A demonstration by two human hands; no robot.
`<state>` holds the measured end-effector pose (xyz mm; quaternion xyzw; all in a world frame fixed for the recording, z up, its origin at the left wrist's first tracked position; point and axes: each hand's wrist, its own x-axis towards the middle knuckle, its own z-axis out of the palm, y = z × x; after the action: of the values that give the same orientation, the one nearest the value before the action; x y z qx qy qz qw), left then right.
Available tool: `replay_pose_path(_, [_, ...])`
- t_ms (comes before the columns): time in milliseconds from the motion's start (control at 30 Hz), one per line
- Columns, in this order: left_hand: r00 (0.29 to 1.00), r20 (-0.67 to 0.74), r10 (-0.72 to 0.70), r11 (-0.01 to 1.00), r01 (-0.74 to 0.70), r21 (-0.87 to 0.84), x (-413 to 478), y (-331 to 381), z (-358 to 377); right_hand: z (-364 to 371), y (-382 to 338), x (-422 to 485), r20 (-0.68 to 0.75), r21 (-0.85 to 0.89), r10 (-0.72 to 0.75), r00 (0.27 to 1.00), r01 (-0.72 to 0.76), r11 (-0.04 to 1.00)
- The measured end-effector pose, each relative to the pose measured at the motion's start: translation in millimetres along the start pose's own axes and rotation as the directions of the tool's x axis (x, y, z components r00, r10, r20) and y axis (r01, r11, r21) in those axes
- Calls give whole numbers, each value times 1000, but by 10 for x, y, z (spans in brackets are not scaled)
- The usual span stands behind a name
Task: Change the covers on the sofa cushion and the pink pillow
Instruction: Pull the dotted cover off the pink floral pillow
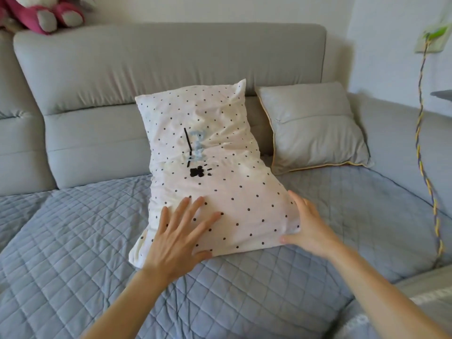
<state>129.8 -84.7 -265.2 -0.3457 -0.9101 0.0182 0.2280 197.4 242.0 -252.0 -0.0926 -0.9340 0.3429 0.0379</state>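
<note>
A pale pink pillow (215, 172) in a cover with black dots and a dark print leans against the sofa back, its lower end on the seat. My left hand (179, 237) lies flat on the pillow's lower front, fingers spread and straight. My right hand (307, 225) touches the pillow's lower right corner from the side, with the thumb under the edge and the fingers fairly straight along it. A grey sofa cushion (315, 128) with a yellow piped edge leans against the backrest just right of the pillow.
The grey sofa (151, 64) has a blue quilted throw (73, 241) over its seat. A pink and grey plush toy (41, 13) sits on the backrest's top left. A braided yellow and purple cord (422, 143) hangs down at the right from a wall plate.
</note>
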Motion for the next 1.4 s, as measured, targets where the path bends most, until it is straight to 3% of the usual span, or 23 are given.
replay_pose_path(133, [999, 32, 1, 999, -2, 45, 18, 9, 17, 30, -36, -19, -46, -153, -72, 996, 64, 986])
replay_pose_path(233, [1000, -26, -8, 999, 9, 53, 38, 35, -21, -2, -62, 2, -112, -246, -115, 987, 84, 966])
replay_pose_path(300, [989, -136, 48, 998, -42, 49, 45, 9, -59, -67, -72, -9, -143, -230, -142, 979, 107, 967])
replay_pose_path(400, [908, -395, 139, 988, -152, -2, 36, -24, -158, -129, -161, -19, -284, -215, -283, 916, 227, 950])
replay_pose_path(433, [886, -450, 115, 989, -143, -29, 42, -28, -230, -151, -227, -37, -332, -166, -268, 904, 224, 960])
replay_pose_path(500, [855, -515, -67, 991, -1, -131, 67, -33, -443, -169, -354, -59, -353, -64, -206, 913, 196, 979])
replay_pose_path(567, [815, -504, -285, 951, 176, -254, 60, -55, -639, -161, -430, -58, -393, -4, -179, 902, 193, 981])
replay_pose_path(633, [808, -480, -342, 926, 204, -316, 14, -46, -713, -156, -499, -57, -427, 64, -153, 891, 198, 978])
replay_pose_path(700, [875, -436, -211, 960, 102, -260, -46, 22, -634, -141, -570, -49, -406, 130, -127, 905, 195, 972])
replay_pose_path(767, [955, -286, -71, 986, 24, -164, -70, 125, -495, -149, -646, -52, -368, 248, -105, 924, 206, 947])
replay_pose_path(833, [988, -154, -22, 996, 8, -89, -28, 182, -380, -189, -673, -47, -356, 394, -76, 931, 224, 891])
replay_pose_path(900, [986, -164, -13, 998, 4, -55, 50, 201, -354, -234, -657, -51, -369, 488, -31, 929, 222, 844])
replay_pose_path(967, [949, -313, 35, 999, -45, -25, 122, 204, -372, -258, -595, -58, -404, 508, 24, 914, 202, 837])
replay_pose_path(1033, [871, -483, 89, 994, -106, -7, 199, 186, -458, -280, -509, -66, -441, 456, 66, 895, 160, 875])
replay_pose_path(1133, [789, -605, 111, 992, -128, 16, 363, 149, -637, -323, -392, -96, -464, 350, 66, 883, 114, 930])
replay_pose_path(1267, [825, -564, 26, 995, -76, -64, 745, 75, -911, -369, -366, -133, -577, 163, -86, 812, 218, 962])
replay_pose_path(1333, [863, -503, -55, 990, -18, -139, 966, 18, -1073, -388, -461, -166, -626, 80, -213, 750, 334, 939])
replay_pose_path(1400, [846, -504, -173, 973, 68, -221, 1163, -10, -1244, -326, -589, -185, -616, -90, -378, 691, 415, 905])
